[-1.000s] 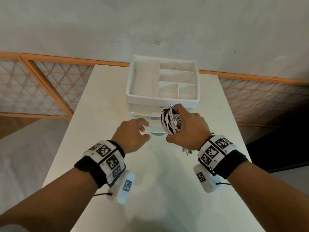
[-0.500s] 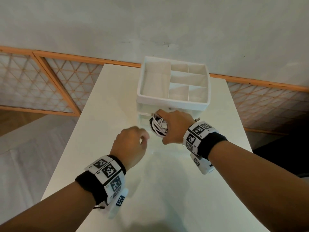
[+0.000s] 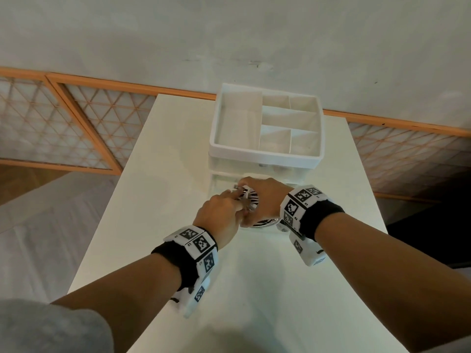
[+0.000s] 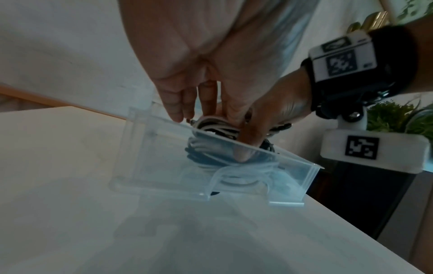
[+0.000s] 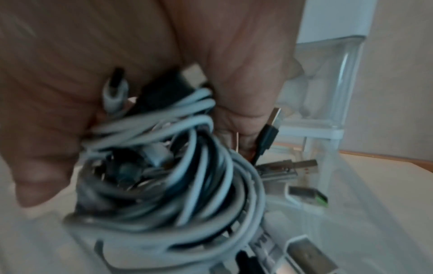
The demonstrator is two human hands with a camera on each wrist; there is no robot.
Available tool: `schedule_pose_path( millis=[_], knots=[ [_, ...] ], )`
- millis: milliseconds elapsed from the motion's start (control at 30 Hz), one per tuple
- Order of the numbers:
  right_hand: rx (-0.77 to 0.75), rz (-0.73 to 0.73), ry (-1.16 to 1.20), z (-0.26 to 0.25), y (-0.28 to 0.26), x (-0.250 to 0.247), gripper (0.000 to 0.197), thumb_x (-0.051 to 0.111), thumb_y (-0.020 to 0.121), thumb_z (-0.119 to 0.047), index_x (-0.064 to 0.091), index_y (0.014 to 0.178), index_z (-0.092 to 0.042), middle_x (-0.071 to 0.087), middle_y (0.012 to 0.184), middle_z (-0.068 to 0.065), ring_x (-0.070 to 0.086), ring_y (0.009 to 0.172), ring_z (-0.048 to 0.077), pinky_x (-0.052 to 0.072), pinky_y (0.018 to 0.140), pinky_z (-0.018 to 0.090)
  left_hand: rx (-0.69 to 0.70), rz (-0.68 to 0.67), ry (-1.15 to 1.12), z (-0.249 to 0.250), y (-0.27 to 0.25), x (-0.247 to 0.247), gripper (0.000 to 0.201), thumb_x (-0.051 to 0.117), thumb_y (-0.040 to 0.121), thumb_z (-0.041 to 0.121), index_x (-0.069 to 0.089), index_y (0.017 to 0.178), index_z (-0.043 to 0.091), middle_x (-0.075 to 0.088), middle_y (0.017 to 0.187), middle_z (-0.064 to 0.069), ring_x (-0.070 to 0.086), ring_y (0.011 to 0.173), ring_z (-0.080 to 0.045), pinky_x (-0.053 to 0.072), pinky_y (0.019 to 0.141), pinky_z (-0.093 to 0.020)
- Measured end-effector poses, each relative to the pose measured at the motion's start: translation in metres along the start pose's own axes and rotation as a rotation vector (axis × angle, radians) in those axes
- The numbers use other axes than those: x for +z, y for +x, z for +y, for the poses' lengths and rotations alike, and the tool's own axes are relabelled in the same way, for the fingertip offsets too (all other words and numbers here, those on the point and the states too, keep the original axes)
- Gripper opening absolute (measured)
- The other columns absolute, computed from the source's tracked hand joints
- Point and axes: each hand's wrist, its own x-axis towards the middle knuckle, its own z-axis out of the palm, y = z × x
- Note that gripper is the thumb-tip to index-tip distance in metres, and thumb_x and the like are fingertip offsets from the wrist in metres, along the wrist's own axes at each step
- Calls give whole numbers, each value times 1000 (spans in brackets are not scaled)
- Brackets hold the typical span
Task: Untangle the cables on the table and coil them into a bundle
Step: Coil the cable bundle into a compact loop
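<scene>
Coiled cable bundle (image 5: 164, 166): lay in clear drawer (image 4: 293, 166) on desk (image 3: 158, 225); right hand (image 3: 265, 197) grip clamped around it; left hand (image 3: 219, 212) fingers straight, touching bundle.

Home-like room; white table (image 3: 163, 174) against plaster wall (image 3: 229, 34); wooden lattice screens (image 3: 84, 128); potted greenery (image 4: 396, 118) nearby

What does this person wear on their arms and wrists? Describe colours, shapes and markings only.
Both forearms are bare. Each wrist carries a black band topped by white blocks printed with square black-and-white codes. A white box bearing the same kind of code hangs beneath each wrist, with a thin black cable. A grey sleeve shows at the lower left.
</scene>
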Motion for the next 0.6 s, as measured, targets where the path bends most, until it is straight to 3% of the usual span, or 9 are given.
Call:
schedule_pose_path(
  millis=[33,133,267,400,433,500,600],
  knots=[
    [13,0,5,1,-3,-3,100,85,63,-55,35,147,-34,58,136,-7,55,123,20,47,103,38,-34,-26,41,-1,2,1,35,49,97,24,66,124,37,59,133,6,55,120,-27,51,91,-43],
    [19,46,-52,0,-20,-12,90,77,71,-61,41,148,-29,55,143,-4,51,131,21,42,108,38,-60,-73,137,-2,5,5,38,45,99,30,57,132,42,54,141,11,47,132,-25,49,96,-42],
    [-40,203,-150,-4,-50,5,57,64,83,-60,56,126,-23,59,127,-2,56,120,22,49,97,40,-40,-74,230,7,6,2,35,44,100,30,58,131,40,54,132,11,52,121,-23,52,86,-41],
    [-20,230,-255,3,-65,57,72,54,98,-43,28,153,-4,18,164,15,15,153,34,28,120,49,-38,-121,308,12,6,0,39,41,103,30,51,139,40,45,149,9,42,136,-25,48,93,-43],
    [-28,289,-273,6,-65,68,70,54,99,-39,31,152,0,20,163,21,16,152,39,31,119,52,-21,-118,328,11,7,1,37,41,103,31,53,137,38,45,148,10,41,137,-25,49,92,-42],
    [-37,397,-273,14,-60,83,61,53,96,-36,48,141,5,41,152,27,36,143,45,44,108,56,13,-117,354,11,10,2,35,41,103,31,57,133,31,51,142,8,40,137,-26,49,90,-40],
    [-36,452,-336,23,-54,85,59,34,99,-44,60,132,-2,54,143,23,48,136,43,45,106,59,141,-82,387,9,10,6,32,43,100,22,64,124,18,59,131,2,45,131,-28,50,89,-38]
  ],
)
